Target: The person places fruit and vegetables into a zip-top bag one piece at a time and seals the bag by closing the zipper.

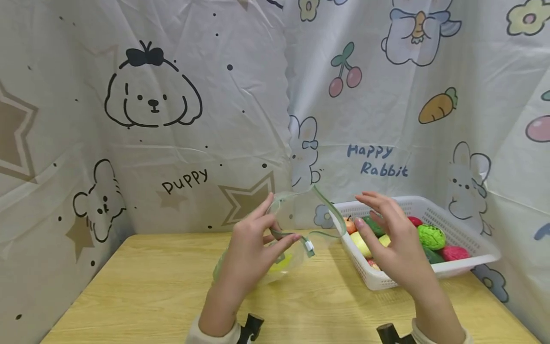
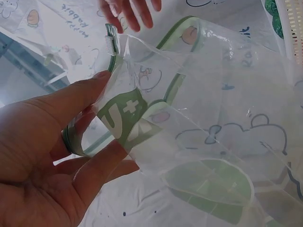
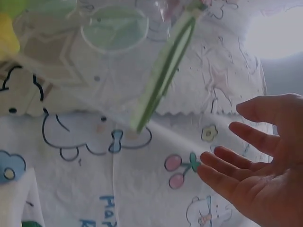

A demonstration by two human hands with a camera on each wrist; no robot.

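Observation:
A clear zip bag point(image 1: 287, 262) with green trim hangs above the table, its mouth spread wide. My left hand point(image 1: 253, 243) pinches the bag's rim near the white zip slider point(image 1: 309, 245). In the left wrist view, thumb and fingers hold the clear plastic point(image 2: 227, 61) beside a green printed patch point(image 2: 124, 111). Something yellow point(image 1: 281, 263) shows low in the bag, too blurred to name. My right hand point(image 1: 393, 241) is in the air between the bag and a white basket point(image 1: 468, 268), fingers loosely spread, holding nothing; the right wrist view shows it apart from the green rim point(image 3: 163, 75).
The basket at the right holds several toy fruits and vegetables, among them a bright green one point(image 1: 431, 237) and a pinkish-red one point(image 1: 455, 252). A pale wooden table point(image 1: 142, 286) lies beneath. Printed cloth point(image 1: 206, 71) hangs behind and at both sides.

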